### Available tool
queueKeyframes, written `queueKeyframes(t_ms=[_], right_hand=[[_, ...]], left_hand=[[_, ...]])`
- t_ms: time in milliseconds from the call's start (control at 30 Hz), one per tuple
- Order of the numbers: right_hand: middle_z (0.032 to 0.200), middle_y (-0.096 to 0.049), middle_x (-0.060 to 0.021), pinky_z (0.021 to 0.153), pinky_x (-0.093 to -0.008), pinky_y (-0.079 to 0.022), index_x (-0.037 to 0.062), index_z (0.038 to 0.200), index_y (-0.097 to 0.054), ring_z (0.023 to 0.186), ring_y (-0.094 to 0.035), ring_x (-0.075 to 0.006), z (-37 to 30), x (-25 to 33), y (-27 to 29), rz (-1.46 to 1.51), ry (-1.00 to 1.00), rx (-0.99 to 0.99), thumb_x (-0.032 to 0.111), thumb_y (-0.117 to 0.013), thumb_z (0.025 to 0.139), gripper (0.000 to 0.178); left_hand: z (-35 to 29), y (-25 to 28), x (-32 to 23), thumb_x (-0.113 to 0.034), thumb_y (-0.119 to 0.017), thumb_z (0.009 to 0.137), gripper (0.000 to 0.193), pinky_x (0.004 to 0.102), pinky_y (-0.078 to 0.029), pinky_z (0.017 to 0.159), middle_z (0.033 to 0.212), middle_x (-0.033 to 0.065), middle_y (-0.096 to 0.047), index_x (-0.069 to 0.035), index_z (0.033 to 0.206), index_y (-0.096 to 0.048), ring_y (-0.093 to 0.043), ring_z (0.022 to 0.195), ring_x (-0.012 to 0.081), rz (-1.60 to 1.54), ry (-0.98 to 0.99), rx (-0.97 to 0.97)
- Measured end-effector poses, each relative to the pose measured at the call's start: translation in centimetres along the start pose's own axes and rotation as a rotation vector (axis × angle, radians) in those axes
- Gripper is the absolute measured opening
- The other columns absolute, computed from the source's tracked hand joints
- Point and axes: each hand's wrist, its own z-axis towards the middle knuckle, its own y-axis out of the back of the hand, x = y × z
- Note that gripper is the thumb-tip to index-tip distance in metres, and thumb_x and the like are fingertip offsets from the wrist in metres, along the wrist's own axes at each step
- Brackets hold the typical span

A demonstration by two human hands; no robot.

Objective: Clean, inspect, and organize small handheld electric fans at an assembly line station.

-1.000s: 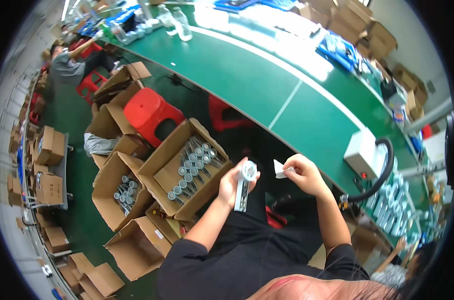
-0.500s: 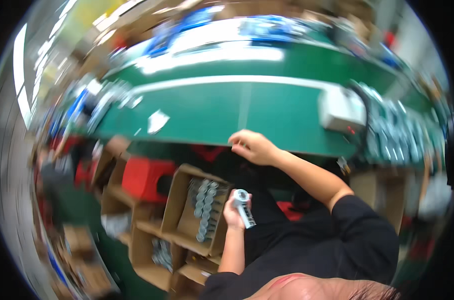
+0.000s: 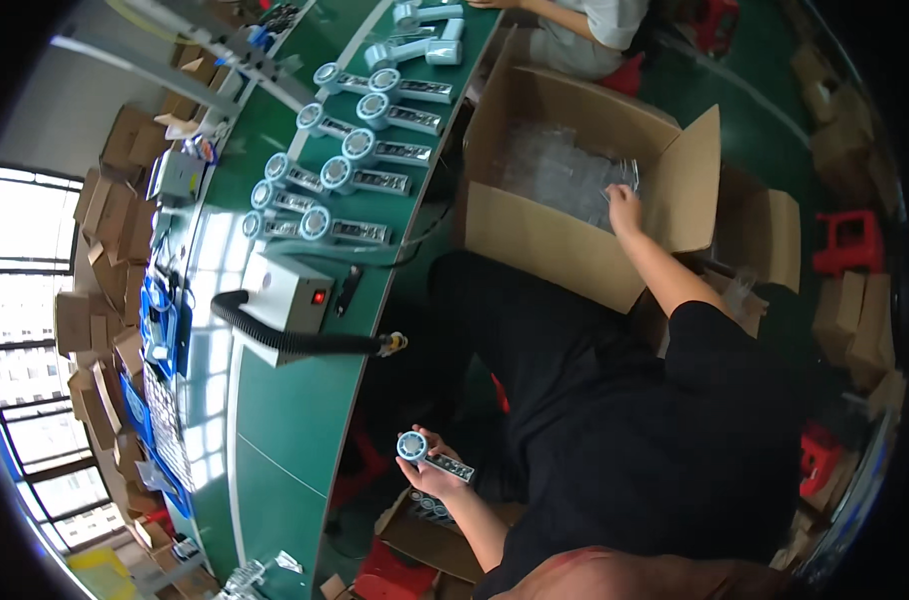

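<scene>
Left hand [image 3: 430, 472] low by the green table [image 3: 275, 420], fingers wrapped round a small fan [image 3: 427, 456] — face up, kept ready. Right hand [image 3: 625, 207] deep in the open box [image 3: 575, 250], fingers closing on clear bags [image 3: 565, 175] — grip unclear.

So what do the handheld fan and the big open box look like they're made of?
Handheld fan in the left hand: likely plastic, pale glossy round head, darker handle. Big open box: plain brown corrugated cardboard, matte, folded flaps; the right hand reaches into clear, shiny film bags inside.
</scene>
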Motion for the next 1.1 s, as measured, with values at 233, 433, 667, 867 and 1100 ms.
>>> queueKeyframes(t_ms=[233, 433, 667, 867, 1100], right_hand=[[0.122, -0.067, -0.0157, 0.086, -0.0441, -0.056, 0.0057, 0.123, -0.065, 0.102, -0.069, -0.0308, 18.8, -9.0, -2.3, -0.172, -0.470, 0.807, 0.020, -0.049, 0.096, 0.034], [0.134, -0.062, -0.0161, 0.093, -0.0463, -0.055, 0.0051, 0.134, -0.058, 0.110, -0.068, -0.0333, 23.5, -3.9, -13.8, -0.023, -0.276, 1.254, 0.015, -0.046, 0.099, 0.038], [0.129, -0.066, -0.0157, 0.094, -0.0414, -0.054, 0.0033, 0.134, -0.060, 0.110, -0.068, -0.0303, 17.8, 0.7, -13.4, 0.046, 0.070, 1.106, 0.021, -0.056, 0.097, 0.041], [0.124, -0.069, -0.0155, 0.095, -0.0372, -0.053, 0.0018, 0.133, -0.063, 0.110, -0.068, -0.0278, 12.9, 1.4, -14.9, 0.080, 0.160, 0.709, 0.026, -0.064, 0.095, 0.045], [0.122, -0.071, -0.0137, 0.096, -0.0312, -0.050, 0.0022, 0.134, -0.064, 0.111, -0.066, -0.0237, 13.3, -3.2, -9.4, 0.160, 0.084, 0.193, 0.029, -0.065, 0.096, 0.046]], left_hand=[[9.8, -6.2, 8.9, -0.033, -0.057, 0.104, 0.050, 0.0254, -0.054, 0.065, 0.136, 0.0163, -0.058, -0.010, 0.148, -0.045, -0.067, 0.113, 0.0305, 0.981, -0.169, -0.247], [4.7, -6.0, 6.0, -0.035, -0.058, 0.102, 0.058, 0.0257, -0.052, 0.062, 0.136, 0.0196, -0.058, -0.008, 0.151, -0.041, -0.069, 0.107, 0.0325, 0.909, 0.050, -0.412], [-5.6, 0.3, 1.0, -0.031, -0.058, 0.102, 0.048, 0.0295, -0.057, 0.062, 0.131, 0.0205, -0.062, -0.010, 0.145, -0.049, -0.067, 0.112, 0.0389, 0.508, -0.184, -0.678], [-0.3, -1.1, 3.5, -0.033, -0.054, 0.105, 0.042, 0.0297, -0.056, 0.065, 0.134, 0.0208, -0.062, -0.011, 0.141, -0.055, -0.065, 0.116, 0.0391, 0.202, -0.179, -0.417], [2.8, -3.8, 7.2, -0.033, -0.053, 0.106, 0.047, 0.0291, -0.055, 0.066, 0.142, 0.0216, -0.055, -0.012, 0.147, -0.049, -0.063, 0.118, 0.0384, 0.178, 0.011, -0.185]])
